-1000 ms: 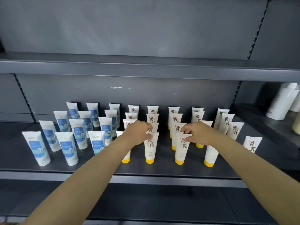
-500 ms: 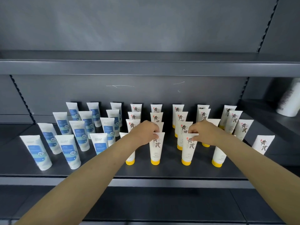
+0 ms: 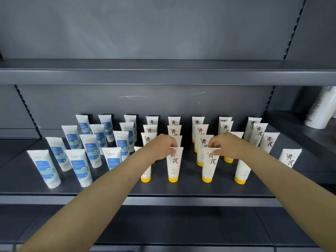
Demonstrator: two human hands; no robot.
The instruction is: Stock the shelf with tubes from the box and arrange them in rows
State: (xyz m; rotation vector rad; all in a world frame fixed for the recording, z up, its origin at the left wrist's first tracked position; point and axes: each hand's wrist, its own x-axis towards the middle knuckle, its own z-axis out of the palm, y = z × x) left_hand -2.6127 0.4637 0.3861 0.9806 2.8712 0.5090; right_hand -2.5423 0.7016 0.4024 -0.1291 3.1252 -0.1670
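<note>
Rows of white tubes stand cap-down on a dark grey shelf (image 3: 163,194). Blue-labelled tubes (image 3: 78,166) fill the left half. Yellow-capped tubes with dark characters fill the right half. My left hand (image 3: 160,148) pinches the top edge of a front-row yellow-capped tube (image 3: 173,166). My right hand (image 3: 225,145) pinches the top of the neighbouring front-row tube (image 3: 208,166). Both tubes stand upright on the shelf. A single tube (image 3: 289,158) stands apart at the far right. No box is in view.
An upper shelf (image 3: 163,76) overhangs the tubes. A large white bottle (image 3: 321,110) stands in the neighbouring bay at the right. A lower shelf (image 3: 163,226) lies below the front lip. More front-row tubes (image 3: 241,171) flank my hands.
My hands hold the same two front-row tubes throughout. The view has shifted slightly; the tubes look a little further right in frame.
</note>
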